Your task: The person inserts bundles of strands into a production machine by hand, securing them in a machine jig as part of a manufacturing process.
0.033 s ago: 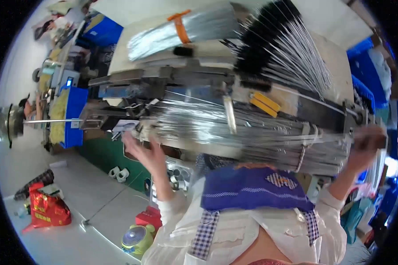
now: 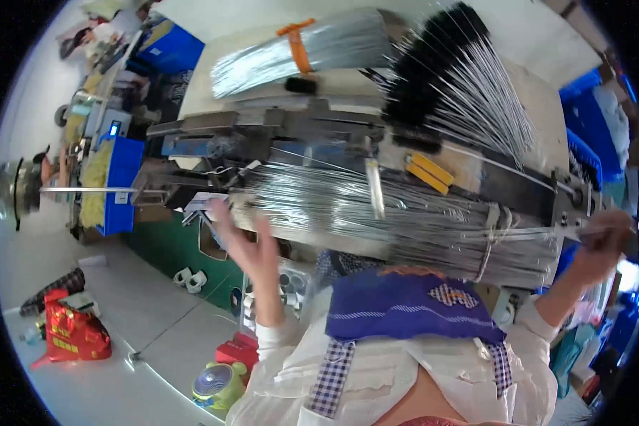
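Observation:
My left hand (image 2: 247,245) is raised with fingers apart and nothing in them, beside the left end of a long bundle of thin silvery wires (image 2: 312,202). My right hand (image 2: 607,238) is at the far right end of the bench device, its fingers curled and blurred. Thin pale strands run toward it from the bundle, but what it grips is hidden. A light cord (image 2: 487,245) loops around the bundle's right part. Behind the bundle lies a dark metal rail device (image 2: 319,126), with a yellow block (image 2: 429,172) beside it.
Black-bristled brushes with wire stems (image 2: 476,92) fan out at the back. Left of them is a wire bundle (image 2: 263,71) tied with an orange strap (image 2: 299,50). Blue bins (image 2: 124,188) stand at the left. A red bag (image 2: 74,330) and a green fan (image 2: 219,383) are on the floor.
My right hand has moved outward to the right. The left hand is slightly lower and farther right, still spread. The whole scene has shifted slightly with the head.

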Demonstrator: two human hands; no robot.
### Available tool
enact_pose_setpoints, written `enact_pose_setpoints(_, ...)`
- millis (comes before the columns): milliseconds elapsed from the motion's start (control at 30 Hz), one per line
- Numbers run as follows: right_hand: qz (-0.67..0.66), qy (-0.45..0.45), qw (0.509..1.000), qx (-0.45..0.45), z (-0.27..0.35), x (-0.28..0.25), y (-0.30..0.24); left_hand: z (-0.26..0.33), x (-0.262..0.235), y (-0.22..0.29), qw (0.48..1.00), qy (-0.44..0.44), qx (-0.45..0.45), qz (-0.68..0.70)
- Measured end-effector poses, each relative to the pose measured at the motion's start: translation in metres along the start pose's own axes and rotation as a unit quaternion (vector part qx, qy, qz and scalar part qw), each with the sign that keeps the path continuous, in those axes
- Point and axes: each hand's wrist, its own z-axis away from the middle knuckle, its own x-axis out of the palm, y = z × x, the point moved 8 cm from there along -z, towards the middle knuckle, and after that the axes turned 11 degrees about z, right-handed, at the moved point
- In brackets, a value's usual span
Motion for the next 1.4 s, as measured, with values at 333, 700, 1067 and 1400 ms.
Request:
enact_pose_setpoints(333,-0.290,-0.307,0.906,0.020,0.109,0.192,-0.140,0.019,0.095,0.153,0.741,-0.461,0.039,0.486)
enact_pose_setpoints(700,-0.006,-0.567,0.823,0.035,0.261,0.281,-0.112,-0.001,0.057,0.055,0.776,-0.259,-0.313,0.482)
enact_pose_setpoints(1067,0.025,-0.473,0.727,-0.497,0.255,0.313,-0.220,-0.075,-0.005,0.167,0.963,-0.167,0.129,0.169)
enact_pose_setpoints(1400,0.320,-0.388,0.767,-0.400,0.078,0.199,-0.088,-0.032,0.105,0.070,0.880,-0.413,0.221,-0.080)
